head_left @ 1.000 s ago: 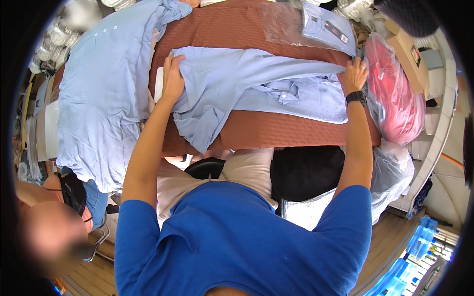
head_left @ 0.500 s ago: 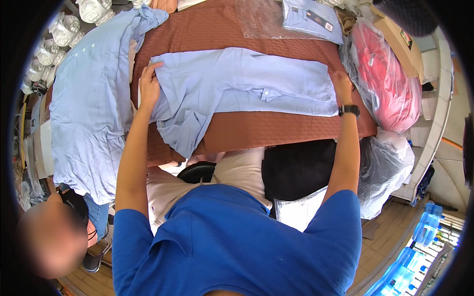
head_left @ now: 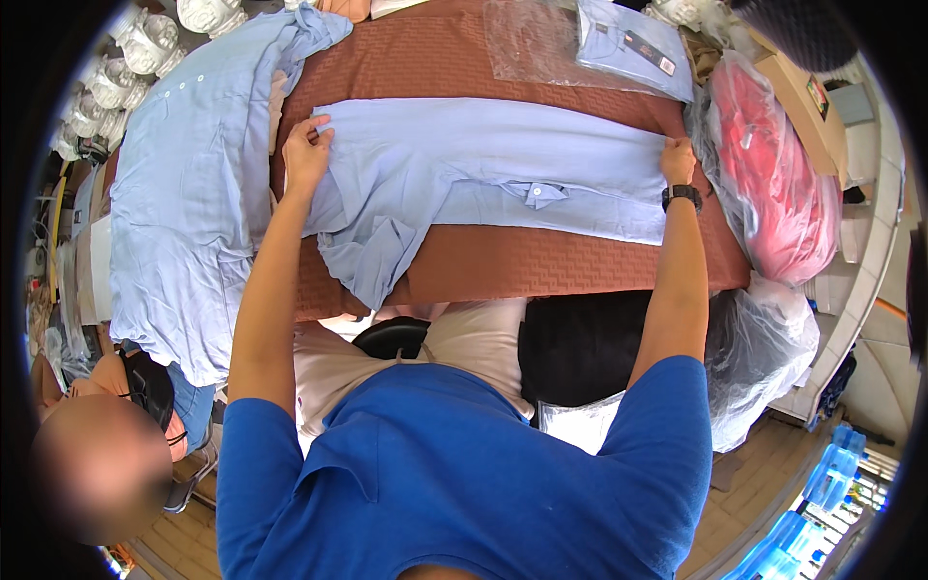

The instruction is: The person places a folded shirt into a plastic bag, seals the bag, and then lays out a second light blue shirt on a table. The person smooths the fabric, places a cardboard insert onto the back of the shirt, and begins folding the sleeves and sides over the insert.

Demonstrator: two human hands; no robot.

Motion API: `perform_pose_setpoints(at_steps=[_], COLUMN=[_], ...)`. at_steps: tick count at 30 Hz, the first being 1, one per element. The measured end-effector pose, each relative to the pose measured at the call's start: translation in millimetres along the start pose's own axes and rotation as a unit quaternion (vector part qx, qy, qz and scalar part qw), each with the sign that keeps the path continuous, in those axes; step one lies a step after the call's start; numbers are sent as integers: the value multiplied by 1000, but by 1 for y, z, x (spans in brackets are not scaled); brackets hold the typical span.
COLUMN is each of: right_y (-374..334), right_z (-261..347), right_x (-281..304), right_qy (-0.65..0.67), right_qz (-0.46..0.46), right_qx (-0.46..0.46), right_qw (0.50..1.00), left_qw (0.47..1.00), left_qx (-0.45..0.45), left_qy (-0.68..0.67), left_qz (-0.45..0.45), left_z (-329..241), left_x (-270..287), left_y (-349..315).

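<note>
A light blue shirt lies lengthwise on the brown tablecloth, its upper edge drawn straight between my hands. My left hand is closed, pinching the shirt's upper left corner. At the opposite end my right hand, with a dark watch at the wrist, is closed around the upper right corner. A buttoned slit with a raised flap shows near the middle of the cloth. Toward me on the left, a loose part of the shirt hangs bunched near the table's front edge.
More light blue shirts are draped at the left. A bagged folded shirt lies at the back. Red cloth in clear plastic and a cardboard box stand at the right. Another person is at the lower left.
My right hand has closed into a tighter grip on its corner. The shirt's upper edge has become straighter and smoother between my hands. The whole view has shifted slightly.
</note>
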State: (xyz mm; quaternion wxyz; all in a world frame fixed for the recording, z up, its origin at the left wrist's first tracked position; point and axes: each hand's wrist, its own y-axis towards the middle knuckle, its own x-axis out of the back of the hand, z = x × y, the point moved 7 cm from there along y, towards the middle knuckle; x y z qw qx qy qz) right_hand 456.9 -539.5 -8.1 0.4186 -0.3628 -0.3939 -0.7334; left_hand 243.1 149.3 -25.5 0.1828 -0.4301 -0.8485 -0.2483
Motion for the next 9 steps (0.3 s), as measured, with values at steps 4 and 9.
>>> perform_pose_setpoints(at_steps=[4,9], right_y=[-29,-48], right_z=[11,12], right_x=[6,23], right_qy=[21,3], right_qz=[-30,-64], right_qx=[-18,37], right_qw=[999,997], left_qw=[1000,997], left_qx=[9,62], left_qy=[-16,-4], left_qz=[-2,40], left_z=[-2,6], left_x=[0,0], left_y=[-1,-2])
